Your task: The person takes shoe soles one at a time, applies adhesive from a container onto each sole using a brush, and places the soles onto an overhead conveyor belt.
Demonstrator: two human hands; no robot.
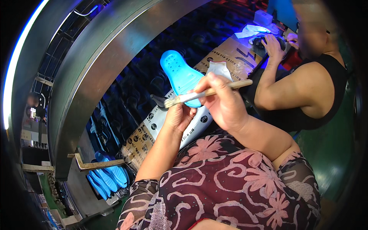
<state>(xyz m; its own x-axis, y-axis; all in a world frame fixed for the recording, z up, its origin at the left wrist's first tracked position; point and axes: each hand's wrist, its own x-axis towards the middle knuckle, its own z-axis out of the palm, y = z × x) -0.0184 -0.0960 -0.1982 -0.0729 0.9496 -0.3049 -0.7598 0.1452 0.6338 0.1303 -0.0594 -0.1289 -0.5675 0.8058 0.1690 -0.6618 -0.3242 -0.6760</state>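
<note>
The right hand (226, 101) is closed in a pencil-like pinch around one brush (230, 86), its thumb and fingers on the handle. The pale wooden end sticks out toward two o'clock of that hand, and the bristles point to nine o'clock, beside the left hand. The left hand (179, 117) grasps the near end of one bright blue sole (180, 73), its fingers curled at that edge. From this grip the sole reaches up to twelve o'clock, its far end rounded and dotted with small holes; the brush crosses in front of its near end.

One dark grey, handle-like piece (158, 101) lies just off the left hand at ten o'clock. One white scrap (220, 69) sits at twelve o'clock from the right hand, on the printed brown cardboard (233, 51). White printed sheeting (200, 122) lies under the hands.

Farther out, at eight o'clock, more blue soles (109, 176) are bunched beneath one wooden bar (101, 165) (four or so, perhaps, since they overlap and the edge of the view bends them). At two o'clock sits one co-worker (306, 84) in a black sleeveless top, both hands at a dark object (260, 41), near one crumpled white cloth (251, 31).
</note>
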